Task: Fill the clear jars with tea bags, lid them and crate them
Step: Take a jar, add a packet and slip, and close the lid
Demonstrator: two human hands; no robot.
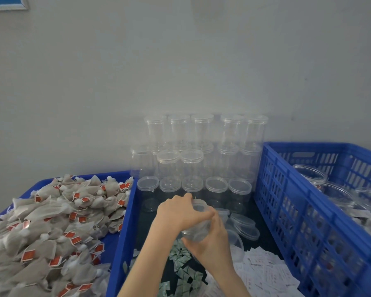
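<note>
A clear jar (196,231) is held between both hands over the middle of the bench. My left hand (180,211) grips its clear lid (198,205) from above. My right hand (210,241) wraps around the jar's body from the right. Whether tea bags are inside the jar cannot be told. A heap of grey tea bags (51,228) with red tags fills the blue tray (124,236) at the left. At the right stands the blue crate (291,215) with lidded jars (330,189) inside.
Stacked empty lidded jars (193,159) stand against the wall behind my hands. Loose clear lids (244,226) lie to the right of the held jar. Small green sachets (182,266) and white paper slips (263,271) cover the dark surface below my hands.
</note>
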